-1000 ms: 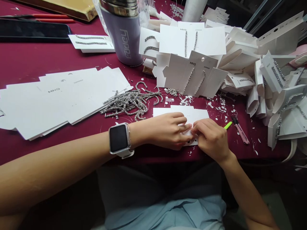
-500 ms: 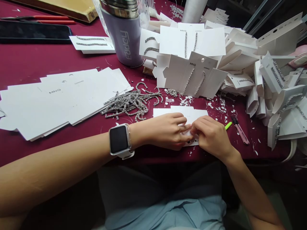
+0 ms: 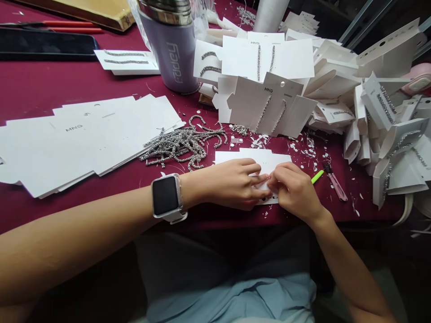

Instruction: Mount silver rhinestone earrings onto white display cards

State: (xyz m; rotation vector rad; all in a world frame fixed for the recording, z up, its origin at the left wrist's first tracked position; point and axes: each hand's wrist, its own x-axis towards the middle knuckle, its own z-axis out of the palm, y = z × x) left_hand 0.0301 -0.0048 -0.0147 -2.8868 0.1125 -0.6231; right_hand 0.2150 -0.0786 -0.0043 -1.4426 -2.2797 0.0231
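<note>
The left hand [image 3: 240, 185] is resting over a card [image 3: 264, 157] on the table [image 3: 124, 85] with its fingers parted, while the right hand [image 3: 296, 190] is bunching its fingertips close beside them; what it may be pinching is hidden. The card is lying near the table's front edge, with chains [image 3: 183, 146] heaping up to its left and a knife [image 3: 336, 184] lying to its right.
</note>
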